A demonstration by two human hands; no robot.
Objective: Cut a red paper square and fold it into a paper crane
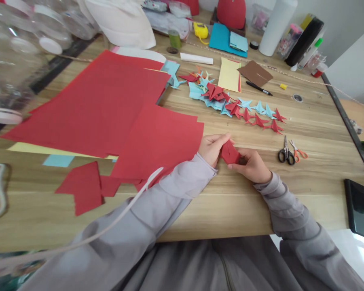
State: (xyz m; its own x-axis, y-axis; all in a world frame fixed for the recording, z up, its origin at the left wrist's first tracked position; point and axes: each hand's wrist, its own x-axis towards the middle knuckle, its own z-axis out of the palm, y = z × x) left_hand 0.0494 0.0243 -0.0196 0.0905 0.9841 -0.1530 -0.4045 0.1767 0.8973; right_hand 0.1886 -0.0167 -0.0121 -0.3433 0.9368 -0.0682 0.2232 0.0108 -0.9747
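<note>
Folded red paper (229,153), pinched between our left hand (212,148) and right hand (255,165), seems mid-fold, and our next crease likely calls for matched edges.

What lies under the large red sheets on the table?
Yellow paper and light-blue paper stick out along the near edge. Whatever is beneath the middle of the red sheets is covered.

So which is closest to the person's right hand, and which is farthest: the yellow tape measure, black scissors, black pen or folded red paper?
From the right hand in the head view:
1. Folded red paper: held in its fingers.
2. Black scissors: just to its right.
3. Black pen: farther ahead.
4. Yellow tape measure: far back, to the left.
</note>
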